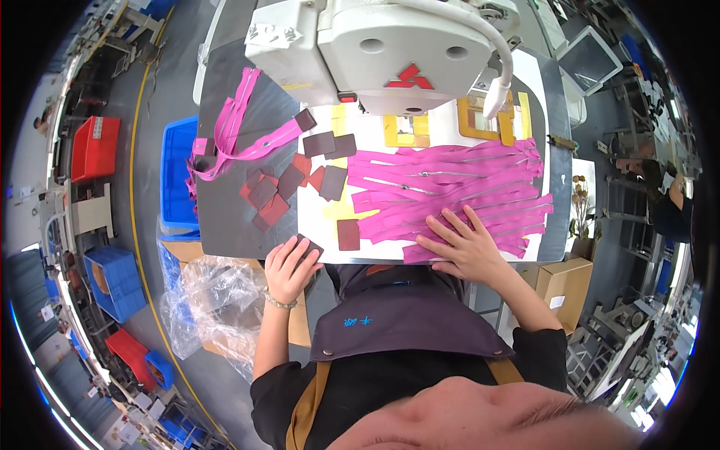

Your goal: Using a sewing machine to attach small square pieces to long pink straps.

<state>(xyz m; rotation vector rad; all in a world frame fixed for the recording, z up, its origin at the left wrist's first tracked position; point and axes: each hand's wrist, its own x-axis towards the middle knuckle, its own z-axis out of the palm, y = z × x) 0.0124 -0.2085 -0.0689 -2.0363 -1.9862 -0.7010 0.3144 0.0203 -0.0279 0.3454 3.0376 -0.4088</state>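
Note:
My left hand (pixel 288 271) is at the front edge of the table, its fingers closed on a small dark square patch (pixel 313 249). Flat on a spread of magenta zippers (pixel 450 180) lies my right hand (pixel 466 246), fingers apart. The zippers run side by side, some overlapping, with metal sliders showing on a few. A single dark red patch (pixel 349 235) sits by their left ends. Farther left is a loose pile of dark brown and red patches (pixel 268 193), several overlapping. More dark patches (pixel 319 143) lie behind it.
A white sewing machine head (pixel 405 60) overhangs the table's back. Yellow frames (pixel 487 124) are beneath it. Long magenta zippers (pixel 234 131) trail over the left edge toward a blue bin (pixel 174 180). A plastic-lined carton (pixel 225 300) stands front left, another carton (pixel 562 289) right.

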